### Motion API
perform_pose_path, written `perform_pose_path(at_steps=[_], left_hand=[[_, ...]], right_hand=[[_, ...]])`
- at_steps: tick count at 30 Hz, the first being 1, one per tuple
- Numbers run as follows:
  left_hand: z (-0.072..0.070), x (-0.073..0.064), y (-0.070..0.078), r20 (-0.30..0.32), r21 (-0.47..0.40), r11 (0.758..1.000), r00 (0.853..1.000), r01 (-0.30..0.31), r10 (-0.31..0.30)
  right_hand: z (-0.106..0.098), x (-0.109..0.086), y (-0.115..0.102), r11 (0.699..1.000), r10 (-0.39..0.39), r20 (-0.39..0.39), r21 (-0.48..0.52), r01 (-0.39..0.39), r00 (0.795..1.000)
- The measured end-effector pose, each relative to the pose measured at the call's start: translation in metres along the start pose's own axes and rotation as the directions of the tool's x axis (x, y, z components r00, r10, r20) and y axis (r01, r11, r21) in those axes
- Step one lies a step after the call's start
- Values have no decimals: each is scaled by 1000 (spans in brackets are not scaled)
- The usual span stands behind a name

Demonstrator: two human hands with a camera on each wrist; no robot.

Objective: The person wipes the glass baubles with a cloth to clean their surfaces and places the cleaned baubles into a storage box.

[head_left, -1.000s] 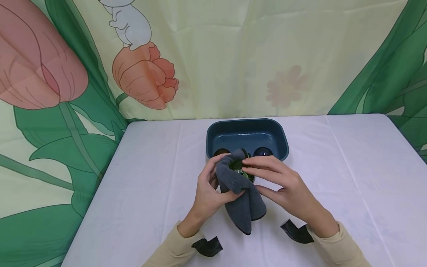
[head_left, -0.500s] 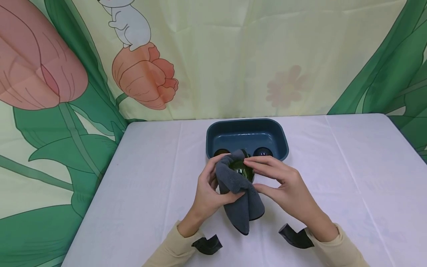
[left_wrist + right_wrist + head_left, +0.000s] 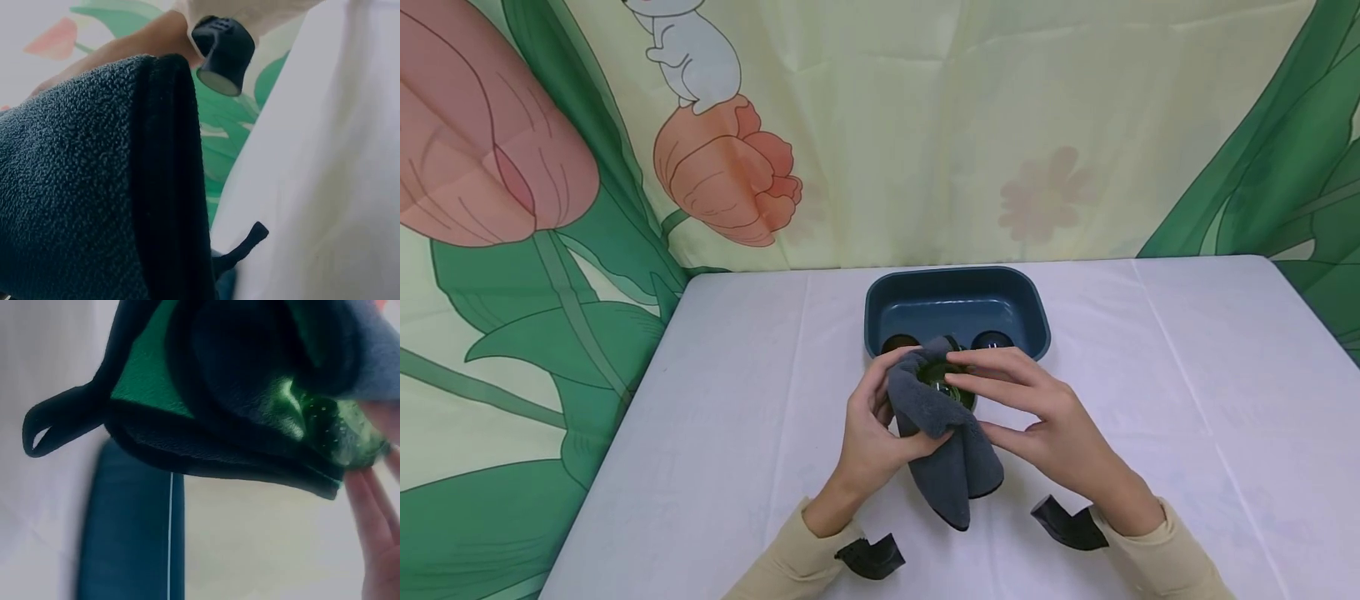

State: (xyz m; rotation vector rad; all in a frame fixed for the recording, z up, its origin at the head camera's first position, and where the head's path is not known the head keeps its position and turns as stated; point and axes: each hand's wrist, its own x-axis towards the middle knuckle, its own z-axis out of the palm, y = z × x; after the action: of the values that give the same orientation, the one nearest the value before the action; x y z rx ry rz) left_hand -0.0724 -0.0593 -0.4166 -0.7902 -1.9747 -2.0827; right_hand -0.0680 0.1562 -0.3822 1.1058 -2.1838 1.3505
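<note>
In the head view my left hand [image 3: 872,437] holds a dark grey-blue cloth [image 3: 951,475] wrapped about a rounded green glass piece [image 3: 940,387]. The thumb lies on the near fold and the other fingers are partly hidden behind the cloth. My right hand [image 3: 1056,417] has its fingertips at the upper right of the glass and its thumb lower down by the cloth's edge. The right wrist view shows droplets or bubbles in the green glass [image 3: 340,428], with fingers [image 3: 369,512] against it. Dark-edged cloth [image 3: 81,181] fills much of the left wrist view.
A dark blue tray [image 3: 955,315] stands just behind the hands. Two dark round glass pieces, one brownish [image 3: 898,342] and one bluish [image 3: 992,339], sit at its near side. White cloth covers the table [image 3: 760,400]; a printed curtain [image 3: 910,150] hangs behind.
The right fingers draw together and lift a little off the glass's front, then spread back over it as in the first frame. Cloth and left hand stay nearly in place.
</note>
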Motion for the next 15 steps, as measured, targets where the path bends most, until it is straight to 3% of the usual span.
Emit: perform_pose_path(at_steps=[3, 8, 11, 15], left_hand=[[1, 1, 1, 1, -1, 1000, 1000, -3, 3], [-1, 1, 3, 34, 1, 1000, 999, -21, 21], [-3, 2, 3, 70, 9, 999, 997, -47, 46], [-4, 1, 2, 79, 11, 999, 996, -52, 51]], right_hand=[[0, 2, 2, 997, -81, -18, -14, 81, 997], [0, 2, 0, 994, -108, -25, -25, 108, 994], [-1, 1, -2, 997, -75, -25, -26, 74, 997], [-3, -2, -5, 999, 37, -2, -16, -37, 999]])
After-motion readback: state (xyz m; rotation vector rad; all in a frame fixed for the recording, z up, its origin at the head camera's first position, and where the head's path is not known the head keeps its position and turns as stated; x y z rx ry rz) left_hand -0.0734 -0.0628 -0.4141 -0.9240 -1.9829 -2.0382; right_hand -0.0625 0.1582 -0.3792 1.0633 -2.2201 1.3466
